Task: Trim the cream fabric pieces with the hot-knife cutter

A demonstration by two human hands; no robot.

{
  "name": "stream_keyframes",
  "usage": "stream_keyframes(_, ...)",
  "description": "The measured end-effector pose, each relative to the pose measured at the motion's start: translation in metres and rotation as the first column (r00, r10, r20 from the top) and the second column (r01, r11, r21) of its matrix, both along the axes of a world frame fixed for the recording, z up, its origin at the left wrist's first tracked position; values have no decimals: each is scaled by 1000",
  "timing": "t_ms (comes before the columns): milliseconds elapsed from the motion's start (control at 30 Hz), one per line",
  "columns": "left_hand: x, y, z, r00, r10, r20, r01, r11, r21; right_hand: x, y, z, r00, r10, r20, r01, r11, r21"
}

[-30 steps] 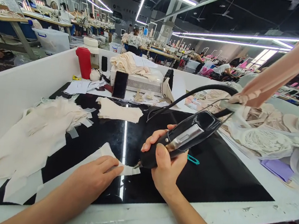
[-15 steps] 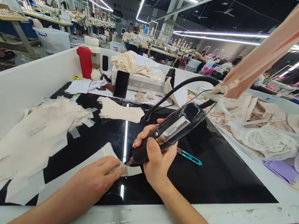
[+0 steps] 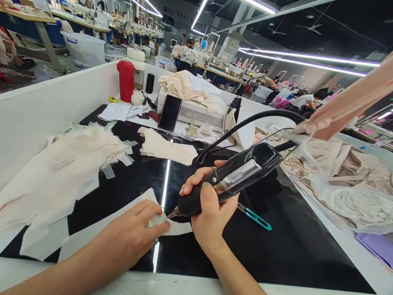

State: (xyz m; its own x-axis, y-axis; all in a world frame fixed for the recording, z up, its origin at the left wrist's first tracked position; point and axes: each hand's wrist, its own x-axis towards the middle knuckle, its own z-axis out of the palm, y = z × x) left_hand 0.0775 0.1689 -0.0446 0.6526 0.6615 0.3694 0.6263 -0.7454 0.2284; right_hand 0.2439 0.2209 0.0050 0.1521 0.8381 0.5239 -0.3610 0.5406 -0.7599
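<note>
My right hand (image 3: 212, 211) is wrapped round a black handheld tool (image 3: 230, 180) with a silver lever and a pointed metal tip. That tip meets the edge of a pale fabric piece (image 3: 154, 219) beside my left thumb. My left hand (image 3: 138, 223) pinches this fabric between thumb and fingers against the black board (image 3: 277, 251). A narrow curved end of the fabric extends right under the tip, while a longer pale strip runs left beneath my forearm. Teal thread snips (image 3: 257, 218) lie right of my right hand.
Stacked cream fabric pieces (image 3: 66, 170) lie left; another cream piece (image 3: 168, 146) lies farther back. Behind are a phone (image 3: 170, 113), red tumbler (image 3: 125, 80) and white vented box (image 3: 200, 118). A pink cloth strap (image 3: 370, 87) and black cable (image 3: 249, 120) reach the tool. Lace garments (image 3: 357, 199) lie right.
The whole view has shifted, so the table's things appear farther right. The fabric's narrow end now curves more beneath the tool tip. Both hands keep their holds.
</note>
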Motion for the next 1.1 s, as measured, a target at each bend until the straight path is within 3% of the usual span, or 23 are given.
stream_keyframes(633,5,-1,-8,995,78,54,-79,997,5,-6,5,0,998,-40,55,42,999,-24)
stream_keyframes(1000,-6,0,0,997,35,63,-31,997,-65,36,10,9,972,-159,175,170,984,-48)
stream_keyframes(1100,-14,7,8,990,140,13,-139,989,-54,52,10,10,937,-231,262,251,967,-44)
